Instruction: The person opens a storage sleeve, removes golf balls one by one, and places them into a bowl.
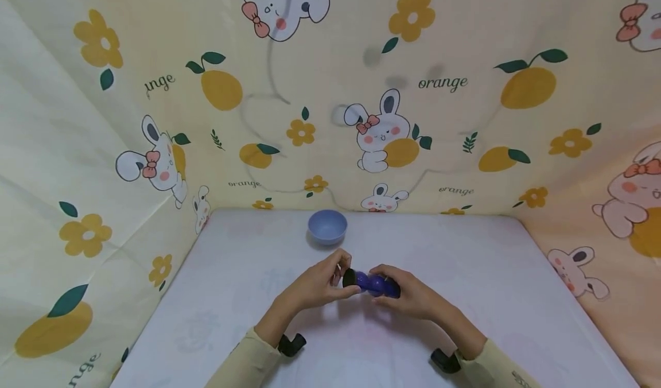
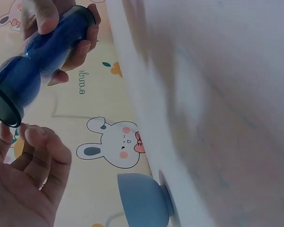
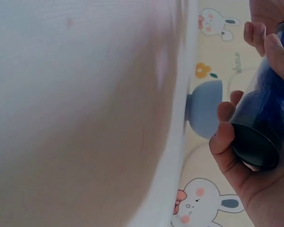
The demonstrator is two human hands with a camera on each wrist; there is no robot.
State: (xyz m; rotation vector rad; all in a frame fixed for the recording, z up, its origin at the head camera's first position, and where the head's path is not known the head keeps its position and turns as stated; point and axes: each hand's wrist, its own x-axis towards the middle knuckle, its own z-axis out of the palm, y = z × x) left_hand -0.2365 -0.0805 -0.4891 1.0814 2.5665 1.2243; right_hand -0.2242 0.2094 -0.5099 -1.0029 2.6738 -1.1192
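Observation:
A clear tube of blue-purple balls with dark end caps is held between both hands above the white table. My right hand grips its right part, thumb along one side and fingers curled round the other. My left hand is at the other end, fingers bent and thumb under the dark cap. In the left wrist view, the left fingertips come right at the rim of that cap. The right wrist view shows the other black cap against the right palm.
A light blue bowl stands at the back of the white table, beyond the hands. Fabric printed with rabbits and oranges hangs behind and along both sides. Black wrist devices sit by the sleeves.

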